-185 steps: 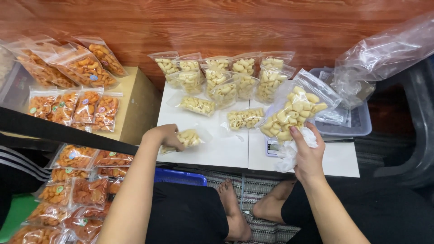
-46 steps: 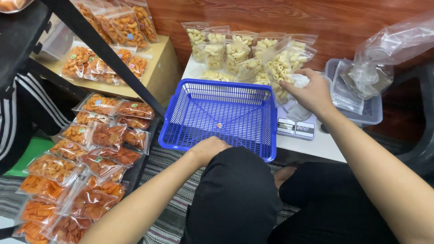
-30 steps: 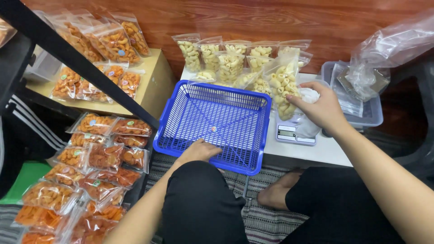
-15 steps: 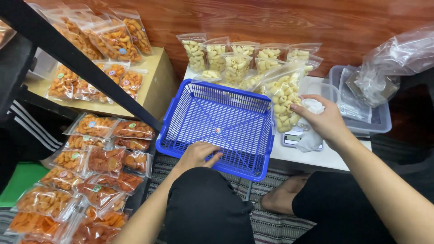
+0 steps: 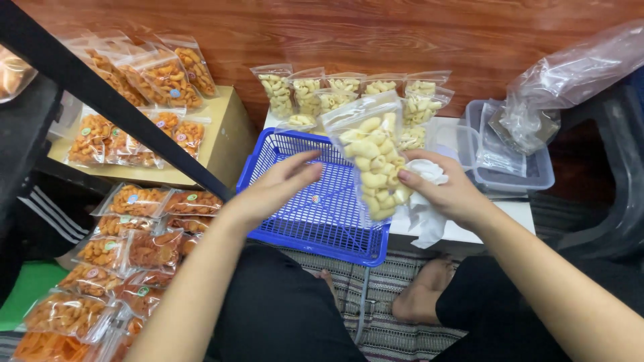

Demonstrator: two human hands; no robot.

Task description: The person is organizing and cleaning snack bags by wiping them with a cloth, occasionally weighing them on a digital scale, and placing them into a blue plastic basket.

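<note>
One clear bag of pale yellow snacks [image 5: 372, 164] is the thing in hand: the right hand [image 5: 446, 191] holds it upright by its right edge, together with a crumpled white cloth [image 5: 424, 214] bunched under the palm, so that the bag hangs over the right rim of the blue basket [image 5: 315, 201]. The left hand [image 5: 278, 184] hovers above the basket's floor with fingers loosely spread and holding nothing, its fingertips just short of the bag's left side. Judged from this, the step is the handling of a filled bag over the basket, with the left hand coming to steady or take it; what that calls for is a light pinch on the bag's free edge, since the plastic is slick and the load sits low and heavy. Behind the basket, a row of pale snack bags [image 5: 349, 94] stands on the white desk [image 5: 523, 214] against the wooden wall. Right of the basket sits a clear plastic tub [image 5: 513, 177] with loose plastic film in it. Left of the basket, orange snack bags [image 5: 127, 134] lie on a low cardboard box and the floor.
</note>
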